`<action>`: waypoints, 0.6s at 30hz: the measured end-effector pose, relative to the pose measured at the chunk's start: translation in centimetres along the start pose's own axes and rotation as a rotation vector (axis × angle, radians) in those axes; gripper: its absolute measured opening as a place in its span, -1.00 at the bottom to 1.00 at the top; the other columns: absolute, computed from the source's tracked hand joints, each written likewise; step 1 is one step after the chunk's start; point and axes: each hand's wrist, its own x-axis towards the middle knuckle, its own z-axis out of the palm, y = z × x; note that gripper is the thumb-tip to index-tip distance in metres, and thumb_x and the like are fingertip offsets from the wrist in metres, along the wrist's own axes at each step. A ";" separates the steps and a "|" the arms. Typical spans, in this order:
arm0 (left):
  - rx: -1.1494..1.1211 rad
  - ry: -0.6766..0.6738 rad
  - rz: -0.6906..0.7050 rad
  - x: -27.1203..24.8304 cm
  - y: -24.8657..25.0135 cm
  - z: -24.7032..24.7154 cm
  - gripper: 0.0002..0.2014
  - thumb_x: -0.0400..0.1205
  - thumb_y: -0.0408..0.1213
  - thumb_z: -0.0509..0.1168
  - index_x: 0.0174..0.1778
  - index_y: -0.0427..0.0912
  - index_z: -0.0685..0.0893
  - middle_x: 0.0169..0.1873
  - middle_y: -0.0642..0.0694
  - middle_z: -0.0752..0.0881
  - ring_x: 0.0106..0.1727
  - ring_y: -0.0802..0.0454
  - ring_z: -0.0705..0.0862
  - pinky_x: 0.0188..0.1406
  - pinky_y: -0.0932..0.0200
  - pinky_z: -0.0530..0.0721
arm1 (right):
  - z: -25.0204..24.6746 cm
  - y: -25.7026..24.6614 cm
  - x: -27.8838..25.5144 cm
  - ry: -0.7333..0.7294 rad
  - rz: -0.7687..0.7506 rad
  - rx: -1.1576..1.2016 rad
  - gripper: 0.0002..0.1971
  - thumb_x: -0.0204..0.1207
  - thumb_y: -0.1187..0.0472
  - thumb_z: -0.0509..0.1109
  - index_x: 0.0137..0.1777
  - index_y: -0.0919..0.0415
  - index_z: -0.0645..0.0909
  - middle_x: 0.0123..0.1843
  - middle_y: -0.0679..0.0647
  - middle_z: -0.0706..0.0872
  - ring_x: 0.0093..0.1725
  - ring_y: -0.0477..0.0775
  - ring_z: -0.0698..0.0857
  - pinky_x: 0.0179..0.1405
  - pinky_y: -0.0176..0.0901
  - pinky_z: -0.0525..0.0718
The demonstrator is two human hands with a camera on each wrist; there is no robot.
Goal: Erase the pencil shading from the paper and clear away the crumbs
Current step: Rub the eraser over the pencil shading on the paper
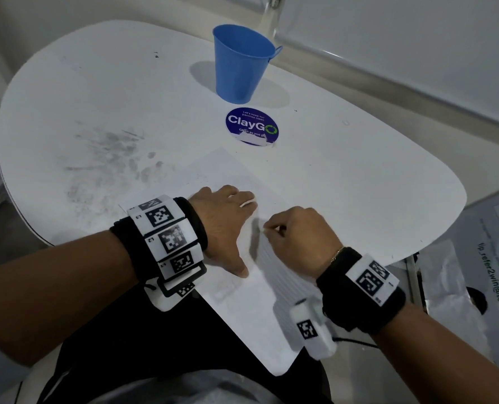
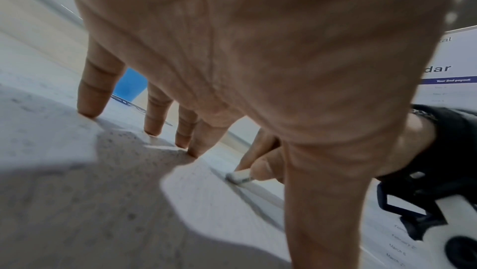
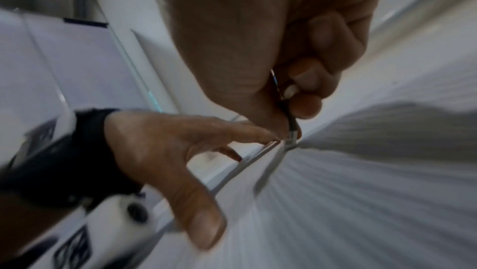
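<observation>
I see my left hand (image 1: 227, 225) pressing the paper (image 1: 242, 301) flat, fingers spread (thumb out); my right hand (image 1: 297, 237) pinches an eraser (image 2: 238, 176) against it.

Head view high over the table (image 1: 359, 176), wrist views close in, all sharing the paper (image 1: 242, 310).

Left hand (image 1: 225, 220) flat, fingers spread, right hand (image 1: 296, 234) curled, pinching

White paper (image 1: 236, 287) lies flat, small eraser (image 2: 238, 175) touching it.
</observation>
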 end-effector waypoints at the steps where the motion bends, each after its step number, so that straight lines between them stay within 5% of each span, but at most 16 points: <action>1: 0.000 -0.001 0.000 0.0 0.0 0.0 0.18 0.40 0.51 0.34 0.78 -0.07 0.01 0.77 0.08 -0.08 0.77 0.00 -0.07 0.65 -0.15 0.26 | -0.2 0.2 0.1 -0.018 0.012 0.001 -0.80 0.60 0.16 0.34 -0.08 0.06 0.83 -0.19 -0.04 0.83 -0.18 0.04 0.74 -0.11 -0.14 0.68; 4: -0.005 0.013 0.004 -0.1 -0.1 0.1 0.18 0.39 0.51 0.35 0.78 -0.06 0.01 0.78 0.08 -0.08 0.77 0.00 -0.07 0.66 -0.15 0.26 | -1.6 2.3 2.2 0.097 0.155 0.033 -0.81 0.59 0.15 0.37 -0.05 0.04 0.84 -0.08 -0.02 0.84 -0.05 0.06 0.75 0.00 -0.18 0.66; 9: -0.016 0.005 0.004 0.0 -0.2 0.0 0.18 0.39 0.50 0.36 0.77 -0.06 0.02 0.77 0.08 -0.07 0.76 0.00 -0.05 0.65 -0.15 0.26 | -0.1 0.2 -0.4 0.010 -0.004 -0.032 -0.78 0.60 0.15 0.33 -0.12 0.13 0.82 -0.20 0.02 0.83 -0.16 0.11 0.75 -0.09 -0.03 0.71; 14: -0.018 0.021 0.002 -0.1 -0.1 0.2 0.17 0.38 0.49 0.36 0.77 -0.06 0.03 0.77 0.08 -0.06 0.76 0.00 -0.05 0.65 -0.15 0.26 | -1.7 2.5 1.8 0.122 0.160 0.026 -0.80 0.60 0.17 0.35 -0.05 0.07 0.84 -0.05 0.01 0.85 -0.05 0.08 0.76 0.05 -0.11 0.70; 18: -0.013 0.025 0.002 -0.1 -0.1 0.2 0.17 0.37 0.50 0.36 0.76 -0.06 0.07 0.76 0.08 -0.02 0.76 0.00 -0.02 0.62 -0.14 0.30 | 0.1 0.0 -0.4 0.000 -0.001 -0.003 -0.78 0.59 0.16 0.33 -0.12 0.11 0.82 -0.22 0.00 0.83 -0.19 0.09 0.74 -0.09 -0.03 0.71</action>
